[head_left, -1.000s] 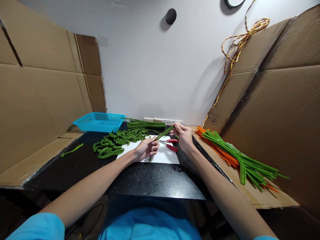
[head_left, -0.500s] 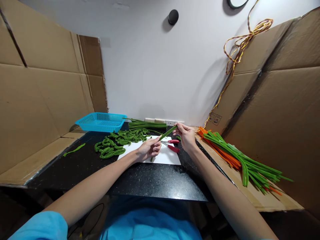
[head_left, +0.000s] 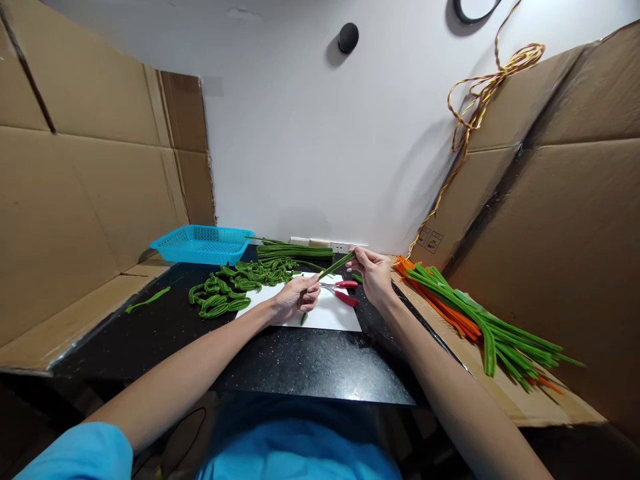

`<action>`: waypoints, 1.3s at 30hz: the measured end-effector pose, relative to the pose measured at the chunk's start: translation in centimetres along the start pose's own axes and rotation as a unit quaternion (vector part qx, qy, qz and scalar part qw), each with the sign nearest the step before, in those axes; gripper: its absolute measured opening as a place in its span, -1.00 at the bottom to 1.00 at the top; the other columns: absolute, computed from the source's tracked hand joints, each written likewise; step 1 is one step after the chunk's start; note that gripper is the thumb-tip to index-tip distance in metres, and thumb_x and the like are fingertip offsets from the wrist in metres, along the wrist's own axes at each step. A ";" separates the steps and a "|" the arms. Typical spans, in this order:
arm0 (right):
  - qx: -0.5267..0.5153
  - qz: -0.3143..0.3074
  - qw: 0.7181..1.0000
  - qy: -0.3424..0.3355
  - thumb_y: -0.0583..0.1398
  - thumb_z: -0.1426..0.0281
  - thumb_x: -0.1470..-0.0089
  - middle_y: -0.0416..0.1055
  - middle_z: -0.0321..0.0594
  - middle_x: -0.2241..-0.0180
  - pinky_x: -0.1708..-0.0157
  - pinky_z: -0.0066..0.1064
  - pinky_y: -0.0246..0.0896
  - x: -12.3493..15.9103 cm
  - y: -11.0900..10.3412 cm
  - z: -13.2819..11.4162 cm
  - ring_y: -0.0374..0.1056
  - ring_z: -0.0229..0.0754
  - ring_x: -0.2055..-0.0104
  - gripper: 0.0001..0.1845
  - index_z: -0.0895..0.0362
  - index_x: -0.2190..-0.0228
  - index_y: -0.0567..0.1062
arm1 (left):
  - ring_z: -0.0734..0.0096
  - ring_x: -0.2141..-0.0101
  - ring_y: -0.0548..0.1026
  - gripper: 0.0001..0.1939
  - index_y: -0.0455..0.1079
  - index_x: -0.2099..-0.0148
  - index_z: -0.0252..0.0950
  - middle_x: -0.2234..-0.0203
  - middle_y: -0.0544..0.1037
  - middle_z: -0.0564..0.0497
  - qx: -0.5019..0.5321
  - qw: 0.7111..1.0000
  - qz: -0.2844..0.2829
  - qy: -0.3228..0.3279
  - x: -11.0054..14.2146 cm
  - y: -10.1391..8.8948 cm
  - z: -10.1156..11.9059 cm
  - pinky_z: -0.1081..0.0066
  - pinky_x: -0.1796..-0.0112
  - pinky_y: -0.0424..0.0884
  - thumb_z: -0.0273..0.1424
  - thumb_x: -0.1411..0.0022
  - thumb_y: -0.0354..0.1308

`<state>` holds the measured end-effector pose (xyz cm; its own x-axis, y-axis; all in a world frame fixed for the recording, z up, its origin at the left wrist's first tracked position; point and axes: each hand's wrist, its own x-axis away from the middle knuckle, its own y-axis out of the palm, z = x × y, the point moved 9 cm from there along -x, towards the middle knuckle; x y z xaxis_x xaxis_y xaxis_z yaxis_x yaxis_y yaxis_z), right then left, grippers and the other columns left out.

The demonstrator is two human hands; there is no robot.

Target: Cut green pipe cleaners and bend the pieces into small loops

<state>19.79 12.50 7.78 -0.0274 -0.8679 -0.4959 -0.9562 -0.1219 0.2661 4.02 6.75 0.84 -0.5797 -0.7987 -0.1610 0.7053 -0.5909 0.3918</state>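
Observation:
A dark green pipe cleaner strip [head_left: 336, 266] stretches between my two hands above a white sheet [head_left: 333, 320]. My left hand [head_left: 298, 295] is closed around its lower end, and a short green tail shows beneath the fist. At the upper end, the thumb and fingers of my right hand [head_left: 370, 268] pinch the tip. Whether the strip is one stem or several side by side, I cannot tell. Red-handled pliers [head_left: 346, 298] lie spread on the sheet under the strip, their metal jaws partly behind my left hand.
Bent green pipe cleaner pieces [head_left: 225, 293] lie in a pile left of the sheet, with straight dark green stems [head_left: 295, 251] behind. A blue basket [head_left: 200, 257] stands at the back left. Green stems [head_left: 480, 313] and orange stems [head_left: 450, 310] lie on cardboard at right.
Almost nothing differs. My left hand has shifted very slightly to the left, and both hands keep their hold on the strip.

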 end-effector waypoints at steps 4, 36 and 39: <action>0.008 0.002 1.000 -0.002 0.48 0.03 0.17 0.51 -0.21 0.57 0.53 -0.42 0.43 0.0 0.0 0.0 0.42 -0.24 0.55 -0.55 0.18 0.43 0.65 | 0.66 0.68 0.01 -0.52 0.08 0.48 -0.27 0.64 0.09 0.19 -0.001 1.000 -0.003 -0.015 0.0 0.1 -0.2 0.61 0.68 0.02 -0.12 -0.38 0.13; 0.203 -0.206 0.955 0.068 0.40 0.08 0.02 0.55 -0.17 0.52 0.62 -0.48 0.34 2.9 4.0 3.3 0.40 -0.27 0.61 -0.58 0.22 0.36 0.63 | 0.73 0.73 0.19 -0.56 0.34 0.34 -0.33 0.53 0.35 0.16 -0.132 0.915 0.334 0.183 2.4 -7.2 5.4 0.55 0.73 -0.06 -0.11 0.00 0.43; 0.207 -0.241 0.947 0.057 0.37 0.09 -0.04 0.55 -0.20 0.50 0.62 -0.45 0.37 3.5 5.0 3.4 0.42 -0.24 0.59 -0.56 0.21 0.22 0.61 | 0.72 0.74 0.21 -0.58 0.37 0.32 -0.35 0.49 0.41 0.12 -0.146 0.920 0.323 0.165 2.1 -6.8 4.9 0.55 0.75 -0.02 -0.11 -0.03 0.41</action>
<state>13.98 10.52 4.61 0.4503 -0.8083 -0.3793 -0.8826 -0.3386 -0.3261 -3.98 9.65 2.28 0.1213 -0.9566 -0.2651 0.9669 0.0534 0.2496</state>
